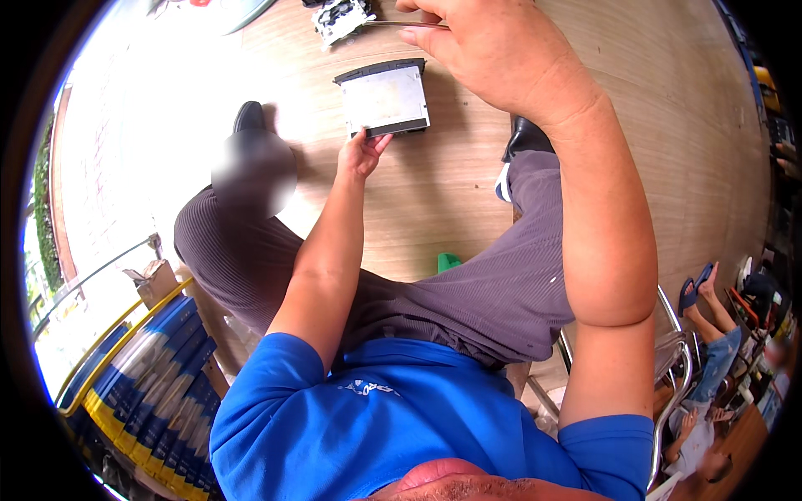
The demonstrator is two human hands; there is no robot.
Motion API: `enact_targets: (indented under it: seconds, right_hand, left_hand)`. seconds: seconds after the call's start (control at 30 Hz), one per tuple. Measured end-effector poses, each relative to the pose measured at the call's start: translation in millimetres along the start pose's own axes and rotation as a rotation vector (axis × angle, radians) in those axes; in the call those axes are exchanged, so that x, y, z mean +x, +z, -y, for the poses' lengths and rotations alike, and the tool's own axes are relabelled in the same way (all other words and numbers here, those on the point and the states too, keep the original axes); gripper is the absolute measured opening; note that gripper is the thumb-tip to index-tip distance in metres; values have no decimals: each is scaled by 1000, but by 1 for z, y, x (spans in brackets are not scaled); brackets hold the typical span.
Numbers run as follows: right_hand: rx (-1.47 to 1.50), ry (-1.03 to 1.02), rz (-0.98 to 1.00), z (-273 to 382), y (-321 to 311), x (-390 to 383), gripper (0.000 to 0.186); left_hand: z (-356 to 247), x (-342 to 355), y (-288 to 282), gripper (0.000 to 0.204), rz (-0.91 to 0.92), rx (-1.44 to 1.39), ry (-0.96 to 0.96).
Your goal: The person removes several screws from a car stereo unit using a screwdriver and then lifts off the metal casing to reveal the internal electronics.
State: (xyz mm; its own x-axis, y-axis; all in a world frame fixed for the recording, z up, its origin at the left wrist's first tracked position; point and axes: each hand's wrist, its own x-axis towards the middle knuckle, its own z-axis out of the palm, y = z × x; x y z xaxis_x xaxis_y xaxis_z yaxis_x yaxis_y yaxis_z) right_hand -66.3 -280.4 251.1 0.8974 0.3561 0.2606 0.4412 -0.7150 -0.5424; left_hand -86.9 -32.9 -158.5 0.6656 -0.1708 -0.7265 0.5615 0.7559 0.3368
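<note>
My left hand (362, 155) grips the near edge of a flat, boxy device (386, 96), thumb on top and fingers beneath. Its top is silvery metal, with black strips along the far and near edges. Close to the camera, my right hand (501, 54) is raised at the top of the view, fingers closed on a thin metal rod-like tool (408, 23). The rod points left, and its tip overlaps a black-and-white mechanical part (342, 21) lying beyond the device. Whether tip and part touch, I cannot tell. The tool's other end is hidden by my hand.
Wood-patterned floor (468, 192) spreads between my legs. A green object (449, 262) shows near my lap. At lower left stands a yellow-framed rack of blue-and-yellow packages (150, 376). A metal chair frame (681, 367) is at right, with another person (718, 359) beyond it.
</note>
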Motion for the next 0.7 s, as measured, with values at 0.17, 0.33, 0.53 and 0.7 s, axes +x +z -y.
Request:
enact_targets:
  seconds: [0.17,0.33,0.53,0.7]
  right_hand:
    - [-9,0,-5,1,-1,-2,14]
    - [-1,38,12,5,-2,-2,16]
    - [13,73,81,4,-3,-1,17]
    - [12,48,60,4,-2,-3,18]
  left_hand:
    - [6,1,12,30,-99,-20,29]
    - [12,0,12,29,-166,-46,100]
    - [9,1,7,28,-75,-49,41]
    - [10,3,3,28,-65,-59,50]
